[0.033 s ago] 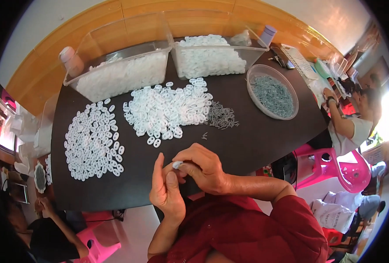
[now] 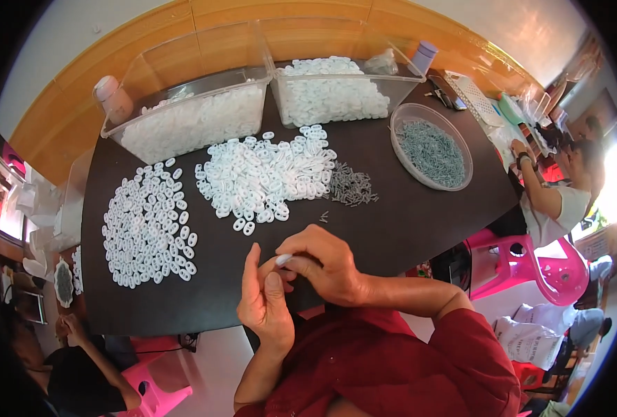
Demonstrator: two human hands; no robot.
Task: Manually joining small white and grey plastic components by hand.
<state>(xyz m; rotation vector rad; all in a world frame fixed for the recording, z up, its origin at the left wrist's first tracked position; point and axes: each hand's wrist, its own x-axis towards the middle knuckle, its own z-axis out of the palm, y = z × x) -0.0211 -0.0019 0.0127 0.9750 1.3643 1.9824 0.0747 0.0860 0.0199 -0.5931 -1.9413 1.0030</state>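
Between the thumb and forefinger of my right hand (image 2: pixel 324 266) is a small white oval plastic piece (image 2: pixel 283 259), its smooth side showing. My left hand (image 2: pixel 267 306) is right beside it, forefinger pointing up and thumb bent in against the other fingers; whatever lies under that thumb is hidden. Both hands are above the table's near edge. Beyond them spreads a heap of white two-holed oval pieces (image 2: pixel 242 174), with a small pile of grey screws (image 2: pixel 351 186) at its right. More such ovals, in a flat spread (image 2: pixel 145 229), lie to the left.
Two clear bins of white pieces, a left bin (image 2: pixel 190 128) and a right bin (image 2: pixel 340 94), stand along the back. A round tub (image 2: pixel 397 149) of screws sits at the right. Pink stools (image 2: pixel 524 267) flank the table. Other people sit at both sides.
The white piece has turned slightly in my right fingers, now showing a smoother side. My right hand has shifted a little; my left hand stays in place.
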